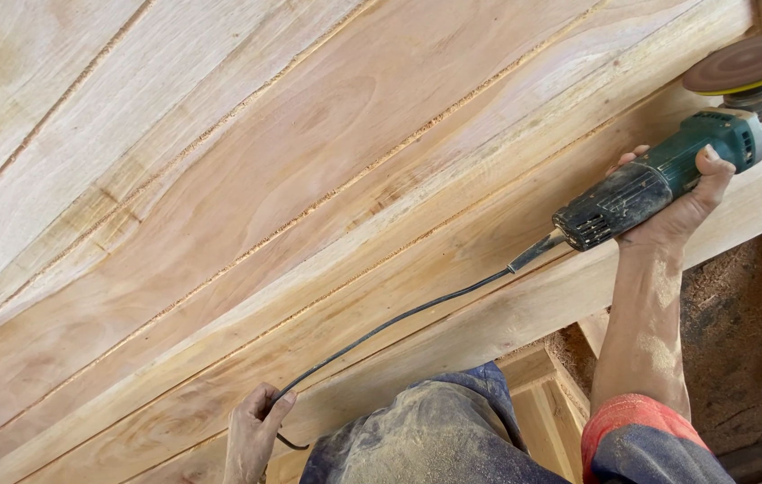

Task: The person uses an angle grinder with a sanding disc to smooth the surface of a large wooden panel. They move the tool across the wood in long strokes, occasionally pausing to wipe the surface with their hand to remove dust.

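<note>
The green disc sander point(668, 175) lies on the edge of the big plank panel point(309, 179), sanding disc point(749, 61) facing up. It looks heavy at the head and rigid, best held around its dusty black body, where the right hand point(681, 211) has its fingers wrapped. The left hand point(251, 430) pinches the limp black cord point(399, 318) (easily snagged) near the panel's lower edge.

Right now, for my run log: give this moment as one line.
right hand: grips sander, disc up | left hand: holds cord | under both: wood panel
</note>
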